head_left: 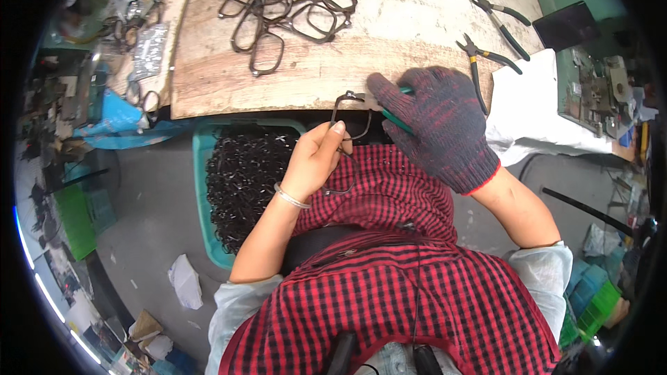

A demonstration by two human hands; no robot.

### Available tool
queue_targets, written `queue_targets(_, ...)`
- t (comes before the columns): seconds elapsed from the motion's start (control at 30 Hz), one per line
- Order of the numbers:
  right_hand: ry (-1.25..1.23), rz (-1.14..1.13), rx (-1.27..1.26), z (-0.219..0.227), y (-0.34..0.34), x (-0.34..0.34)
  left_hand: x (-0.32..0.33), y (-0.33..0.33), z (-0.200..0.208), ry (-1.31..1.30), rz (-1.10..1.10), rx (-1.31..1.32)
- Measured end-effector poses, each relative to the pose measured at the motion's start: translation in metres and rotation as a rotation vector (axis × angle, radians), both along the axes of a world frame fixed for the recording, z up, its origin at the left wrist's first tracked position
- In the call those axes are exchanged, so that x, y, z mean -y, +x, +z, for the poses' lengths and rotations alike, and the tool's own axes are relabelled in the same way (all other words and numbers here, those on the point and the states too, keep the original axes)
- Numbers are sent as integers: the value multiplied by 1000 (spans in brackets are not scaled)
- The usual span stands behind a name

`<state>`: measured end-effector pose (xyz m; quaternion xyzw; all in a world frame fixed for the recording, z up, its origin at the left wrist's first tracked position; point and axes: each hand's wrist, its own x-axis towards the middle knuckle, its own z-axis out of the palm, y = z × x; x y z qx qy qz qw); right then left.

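My bare left hand (313, 158), with a bangle on its wrist, pinches a dark eyeglass frame (334, 109) near its bridge between thumb and fingers. One rim points up toward the table edge, and the other hangs down over my lap. A dark knitted glove with a red cuff covers my right hand (448, 128), which is closed round green-handled pliers (397, 122). Their metal jaws meet the upper corner of the frame; whether they grip it I cannot tell. The gloved fingers partly hide the tool.
A wooden table (389, 48) carries a heap of dark eyeglass frames (278, 1). Two pairs of pliers (501, 22) (475, 55) lie at its right, near a white cloth (522, 101). A teal bin (201, 187) full of small dark pieces (246, 180) stands below on the left.
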<state>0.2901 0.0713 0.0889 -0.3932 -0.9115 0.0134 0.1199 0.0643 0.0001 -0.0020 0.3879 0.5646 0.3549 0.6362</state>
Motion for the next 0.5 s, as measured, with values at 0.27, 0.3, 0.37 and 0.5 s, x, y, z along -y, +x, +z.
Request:
queue_targets(0.27, 91, 243, 241, -1, -9, -46, -1, -10, -5, 13, -92, 111)
queue_targets(0.3, 66, 270, 262, 0, -8, -49, 1, -9, -6, 17, -91, 124)
queue_targets(0.37, 21, 302, 268, 0, -6, -49, -1, -10, -3, 13, -80, 171)
queue_targets(0.5, -85, 50, 231, 4, -19, -8, -1, -1, -3, -153, -8, 223)
